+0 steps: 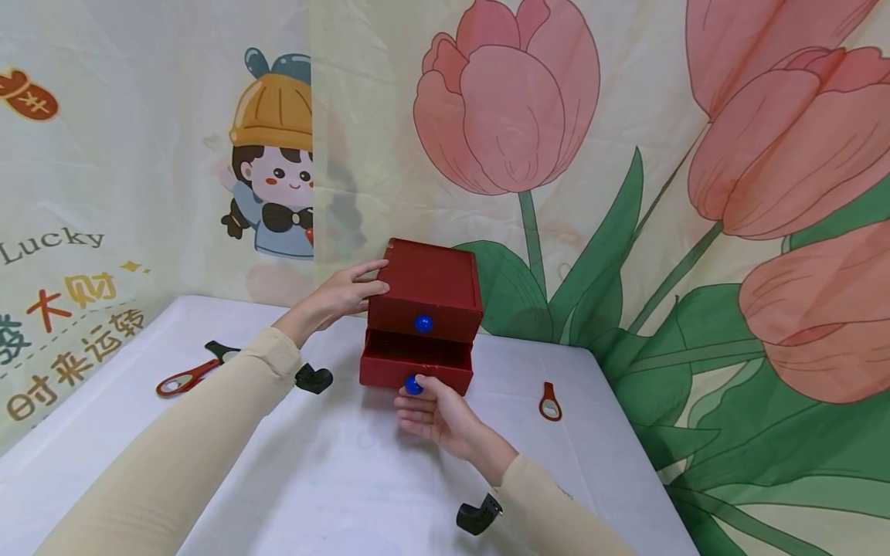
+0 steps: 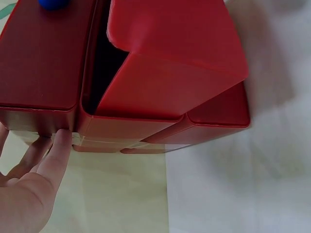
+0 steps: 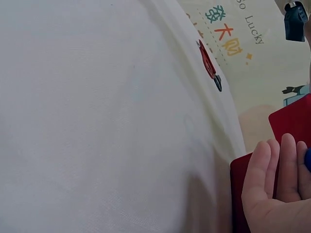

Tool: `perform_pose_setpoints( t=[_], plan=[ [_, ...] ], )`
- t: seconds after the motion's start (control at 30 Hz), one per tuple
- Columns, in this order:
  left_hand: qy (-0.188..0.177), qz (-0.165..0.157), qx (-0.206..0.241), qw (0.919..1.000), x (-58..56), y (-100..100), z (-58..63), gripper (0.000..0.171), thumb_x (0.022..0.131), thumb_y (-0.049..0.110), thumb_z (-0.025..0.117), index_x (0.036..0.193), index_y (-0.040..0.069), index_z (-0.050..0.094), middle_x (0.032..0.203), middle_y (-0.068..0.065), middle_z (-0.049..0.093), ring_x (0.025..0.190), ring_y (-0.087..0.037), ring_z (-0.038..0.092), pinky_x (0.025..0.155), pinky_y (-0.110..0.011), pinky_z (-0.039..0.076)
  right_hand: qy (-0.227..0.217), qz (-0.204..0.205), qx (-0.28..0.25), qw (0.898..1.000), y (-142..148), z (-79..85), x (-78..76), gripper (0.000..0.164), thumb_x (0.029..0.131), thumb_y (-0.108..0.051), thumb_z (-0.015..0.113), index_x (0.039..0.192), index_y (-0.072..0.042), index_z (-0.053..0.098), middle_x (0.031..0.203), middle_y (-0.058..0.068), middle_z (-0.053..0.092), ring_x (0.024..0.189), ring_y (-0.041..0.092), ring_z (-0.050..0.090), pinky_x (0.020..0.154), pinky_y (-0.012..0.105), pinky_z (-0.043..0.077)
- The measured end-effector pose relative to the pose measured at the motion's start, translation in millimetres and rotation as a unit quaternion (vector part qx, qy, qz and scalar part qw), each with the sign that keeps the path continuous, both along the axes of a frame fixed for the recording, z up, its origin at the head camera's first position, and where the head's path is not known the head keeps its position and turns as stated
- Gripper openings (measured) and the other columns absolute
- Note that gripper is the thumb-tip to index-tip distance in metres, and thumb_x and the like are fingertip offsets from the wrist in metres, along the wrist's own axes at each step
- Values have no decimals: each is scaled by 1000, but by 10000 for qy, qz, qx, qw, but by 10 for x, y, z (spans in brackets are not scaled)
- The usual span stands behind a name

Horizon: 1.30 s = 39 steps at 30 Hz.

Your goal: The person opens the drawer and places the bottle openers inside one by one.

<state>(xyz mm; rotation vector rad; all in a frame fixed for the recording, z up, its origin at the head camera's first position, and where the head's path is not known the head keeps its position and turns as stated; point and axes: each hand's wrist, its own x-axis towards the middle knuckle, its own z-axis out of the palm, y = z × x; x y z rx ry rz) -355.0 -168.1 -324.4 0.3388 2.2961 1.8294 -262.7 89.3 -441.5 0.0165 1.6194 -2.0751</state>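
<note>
Clock set on the box, 12 facing away from the person.

Nearest, 5 o'clock: cream right sleeve [image 1: 556, 513], cut by the lower edge, black wrist unit [image 1: 480, 515] beside it. At 6, right hand [image 1: 445, 421]: thumb and index pinch the lower blue knob [image 1: 413, 384], other fingers roughly straight beneath. Knob's a shiny ball, partly covered by the thumb; right wrist view crops it.

Behind it, the red drawer [image 1: 382, 374] juts out toward 6; smooth front, inside too dark to make out. Left sleeve [image 1: 188, 440] runs in from 7, cuffed at the wrist.

Centre: red box [image 1: 434, 270], smooth, leather-like, rounded edges, upright on the white cloth-covered table [image 1: 327, 486]; upper blue knob [image 1: 423, 323] on its front. Left hand [image 1: 341, 292] at 9, fingers spread and mostly straight, tips touching the box's left side and top edge; some fingers end out of sight behind it.

Further out: small red ring-ended tool [image 1: 548, 389] at 4, well apart from the box. Red-and-black tool [image 1: 203, 369] at 9, one end meeting the sleeve's outline; exact kind I can't tell.

Back at 12: wrinkled printed cloth [image 1: 375, 93], pink tulips [image 1: 514, 108], and a cartoon figure [image 1: 278, 177] cut off by a seam.
</note>
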Motion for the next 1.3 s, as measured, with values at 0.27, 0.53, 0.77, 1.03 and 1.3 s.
perform_pose_setpoints(
  t=[0.27, 0.53, 0.77, 1.03, 1.3],
  plan=[
    [-14, 33, -34, 10000, -11, 4, -7, 73, 108, 31, 62, 171, 25, 26, 172, -19, 30, 153, -42, 38, 122, -59, 37, 116, 12, -205, 9997, 3, -14, 68, 53, 106, -42, 62, 130, 4, 67, 121, 16, 77, 125, 37, 69, 101, 39, 59],
    [-46, 62, -15, 10000, -2, 12, -4, 74, 108, 31, 62, 171, 26, 25, 172, -18, 29, 153, -42, 38, 122, -58, 37, 163, 64, -189, 9997, 19, -17, 127, 52, 106, -41, 63, 130, 5, 67, 121, 17, 77, 118, 32, 74, 101, 39, 59],
    [-10, 82, -38, 10000, 15, 15, -4, 75, 107, 33, 64, 171, 28, 24, 173, -15, 29, 153, -41, 39, 123, -57, 37, 150, 104, -89, 9998, 25, 19, 197, 51, 106, -41, 62, 130, 4, 68, 119, 16, 77, 119, 33, 73, 101, 39, 59],
    [16, 124, -106, 9999, 25, 13, 7, 76, 106, 33, 65, 171, 29, 24, 173, -14, 29, 153, -41, 39, 122, -55, 38, 155, 177, -52, 9997, 13, 31, 305, 50, 105, -39, 63, 129, 4, 68, 122, 19, 76, 116, 33, 74, 100, 39, 60],
    [-17, 29, -62, 10000, 10, 13, 11, 73, 108, 31, 62, 171, 25, 25, 172, -18, 29, 154, -42, 38, 123, -58, 37, 184, 229, -47, 9996, 28, 30, 391, 52, 105, -40, 63, 130, 6, 68, 115, 15, 78, 113, 32, 75, 101, 40, 59]
  ],
)
